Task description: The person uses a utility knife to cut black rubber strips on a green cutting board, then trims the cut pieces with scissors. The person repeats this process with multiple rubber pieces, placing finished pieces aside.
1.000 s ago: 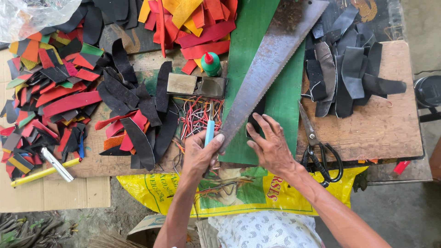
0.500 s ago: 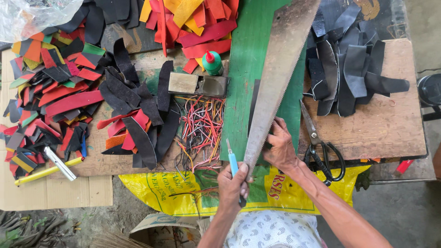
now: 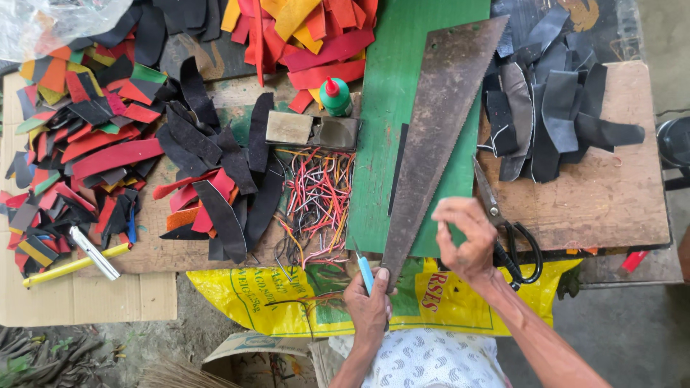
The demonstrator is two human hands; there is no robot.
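A long rusty saw blade (image 3: 438,136) lies diagonally across a green board (image 3: 424,43), its broad end up towards the far side of the bench and its narrow tip at the near edge. The left hand (image 3: 368,302) sits at that tip, fingers closed around a light blue pen-like tool (image 3: 366,273) whose point meets the blade's narrow end. The right hand (image 3: 466,237) hovers just beside the blade's right edge over the board, fingers curled loosely with nothing visibly in them; whether it touches the blade cannot be told.

Progress, as a judgement: the blade is laid as a straight edge and the tool stands at the near end of its line. No fresh mark or cut can be made out on the board, so how much has been done cannot be read.

Materials: the blade is flat, tapered steel, brown with rust, fine teeth along its right edge. The board is smooth and painted. Beside it lies a tangle of thin coloured wires (image 3: 320,201), red, white and orange. Black-handled scissors (image 3: 507,230) rest on the bare wooden board (image 3: 611,208) to the right, under a heap of black strips (image 3: 553,108). Left and top, red, orange and black offcuts (image 3: 108,129) lie piled, curved and matt. A green glue bottle with a red cap (image 3: 335,97) stands near two small blocks (image 3: 313,131). A yellow printed sack (image 3: 287,294) hangs at the bench's near edge.
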